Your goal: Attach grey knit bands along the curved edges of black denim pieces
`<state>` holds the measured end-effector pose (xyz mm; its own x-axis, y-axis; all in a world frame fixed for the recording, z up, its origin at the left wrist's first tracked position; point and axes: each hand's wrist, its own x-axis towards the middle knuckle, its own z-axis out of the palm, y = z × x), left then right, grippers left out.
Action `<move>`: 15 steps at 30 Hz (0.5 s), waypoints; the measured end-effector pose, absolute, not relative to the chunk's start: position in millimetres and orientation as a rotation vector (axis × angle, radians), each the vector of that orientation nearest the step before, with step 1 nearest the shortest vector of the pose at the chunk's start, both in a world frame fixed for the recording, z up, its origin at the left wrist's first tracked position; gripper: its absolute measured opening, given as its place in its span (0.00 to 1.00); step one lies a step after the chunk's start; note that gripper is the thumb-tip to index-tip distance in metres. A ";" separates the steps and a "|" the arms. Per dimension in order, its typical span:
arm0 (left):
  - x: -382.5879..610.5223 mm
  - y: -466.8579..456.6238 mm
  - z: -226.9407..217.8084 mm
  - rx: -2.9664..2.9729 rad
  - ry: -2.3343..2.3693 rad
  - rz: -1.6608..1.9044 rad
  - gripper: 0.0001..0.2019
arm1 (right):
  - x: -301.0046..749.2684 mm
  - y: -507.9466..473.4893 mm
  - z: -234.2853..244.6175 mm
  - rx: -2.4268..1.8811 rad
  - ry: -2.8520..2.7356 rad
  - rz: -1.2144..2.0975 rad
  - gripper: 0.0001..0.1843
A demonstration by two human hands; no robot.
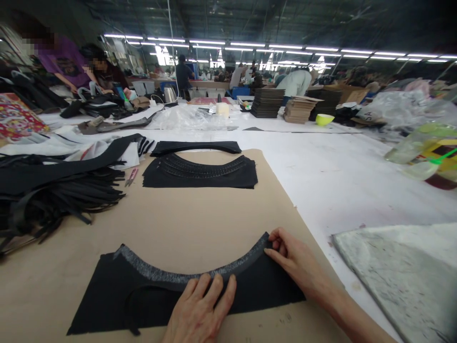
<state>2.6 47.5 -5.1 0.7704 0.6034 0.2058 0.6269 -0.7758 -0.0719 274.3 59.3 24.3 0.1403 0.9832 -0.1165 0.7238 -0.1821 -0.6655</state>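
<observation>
A black fabric piece (107, 295) with a curved, grey-speckled upper edge lies on brown paper in front of me. My left hand (200, 309) rests on its middle, fingers stretched flat with the tips at the curved band. At the piece's upper right corner, my right hand (287, 252) pinches the edge between thumb and fingers. A thin black strip (131, 309) curls loosely over the left part of the piece, and its other end runs toward my left hand.
Farther up the paper (200, 214) lie stacked black curved pieces (200, 174) and pink thread snips (132, 176). A heap of black strips (60, 190) is on the left. A marble-patterned slab (400, 271) lies at right, near a container with a green straw (435, 162). People work beyond.
</observation>
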 end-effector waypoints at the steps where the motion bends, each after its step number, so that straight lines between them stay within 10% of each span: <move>1: 2.3 47.7 -5.0 -2.828 -0.992 -0.252 0.23 | 275.4 59.0 23.9 -1.964 -1.628 0.756 0.06; 15: 0.8 47.0 -7.0 -2.887 -1.011 -0.266 0.27 | 273.4 65.4 17.6 -1.953 -1.669 0.724 0.06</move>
<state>0.8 47.0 -7.0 0.7685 0.6123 0.1860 0.6246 -0.7809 -0.0098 273.4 65.4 17.6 0.1216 0.9884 -0.0907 0.7416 -0.1512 -0.6536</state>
